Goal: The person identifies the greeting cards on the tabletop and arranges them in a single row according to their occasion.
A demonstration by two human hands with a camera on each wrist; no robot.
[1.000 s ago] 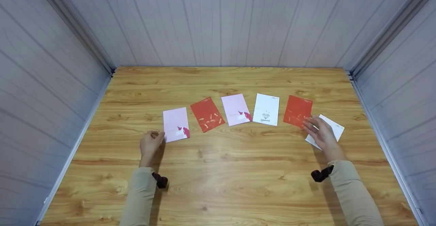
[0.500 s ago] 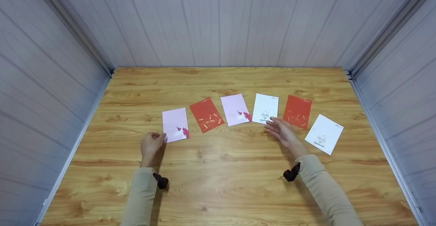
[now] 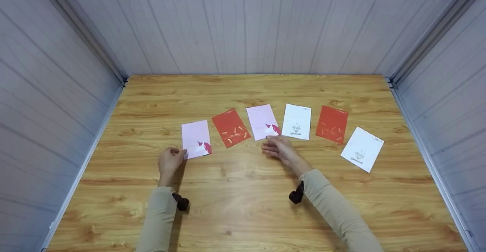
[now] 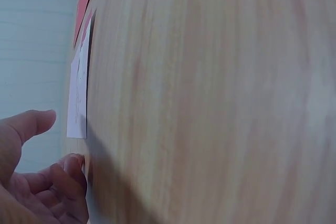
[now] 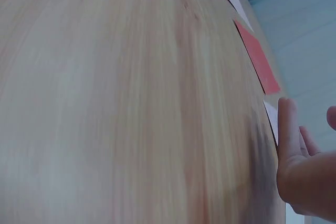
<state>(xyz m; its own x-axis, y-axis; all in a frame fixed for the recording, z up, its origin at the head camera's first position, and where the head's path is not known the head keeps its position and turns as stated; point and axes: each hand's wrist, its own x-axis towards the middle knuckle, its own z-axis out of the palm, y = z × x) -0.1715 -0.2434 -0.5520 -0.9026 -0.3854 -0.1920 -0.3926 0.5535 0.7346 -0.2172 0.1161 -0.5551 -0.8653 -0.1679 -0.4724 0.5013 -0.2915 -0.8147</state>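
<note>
In the head view, my left hand (image 3: 170, 163) is beside the lower left corner of a pink card (image 3: 195, 134) printed with a magenta unicorn. Its thumb stands apart from the loosely curled fingers (image 4: 65, 187) in the left wrist view, with nothing between them. Just below a second pink card (image 3: 260, 119) hovers my right hand (image 3: 281, 148), fingers extended and holding nothing. It covers part of that card's bottom edge. A red card (image 3: 229, 126) lies between the pink ones. Rightward lie a white diamond card (image 3: 296, 117), another red card (image 3: 332, 125) and a tilted white card (image 3: 362, 149).
The cards form a shallow arc across a wood-grain table (image 3: 228, 199). Pale panel walls (image 3: 243, 28) rise at the back and both sides. Black wrist devices (image 3: 296, 195) hang at both sleeve cuffs.
My right hand has swept left from over the far right white card, past the other white card, to the middle pink card. The left hand and all the cards stay practically where they were.
</note>
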